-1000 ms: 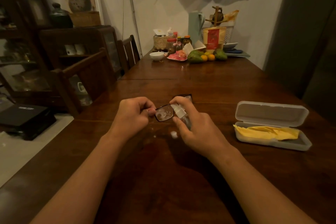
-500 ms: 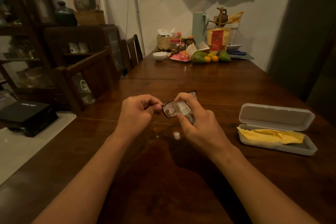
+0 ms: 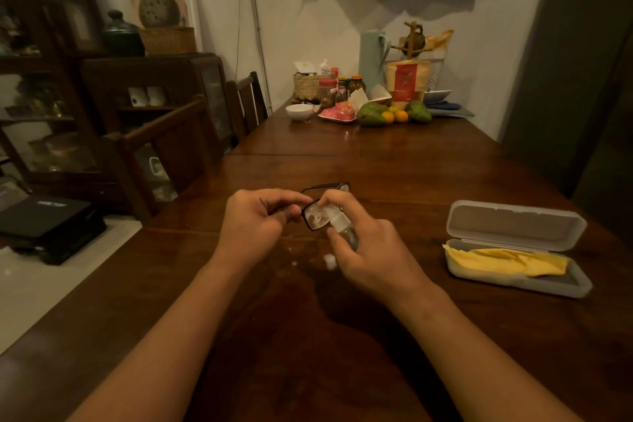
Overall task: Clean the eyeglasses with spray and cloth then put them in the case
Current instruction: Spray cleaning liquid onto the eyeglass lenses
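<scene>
Glasses (image 3: 317,216) pinched in the left hand (image 3: 255,223); right hand (image 3: 368,252) grips the spray bottle (image 3: 339,224) against the lens. Open case (image 3: 513,250) holding the cloth (image 3: 503,260) lies right.

Home dining room; wooden table (image 3: 394,161); cabinet (image 3: 154,86)

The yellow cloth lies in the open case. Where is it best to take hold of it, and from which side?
Probably pinch the cloth at its left end, which rides up over the rim of the case. Come from above and from the near side: the open lid stands behind it, and the rest of the cloth lies low inside.
</scene>
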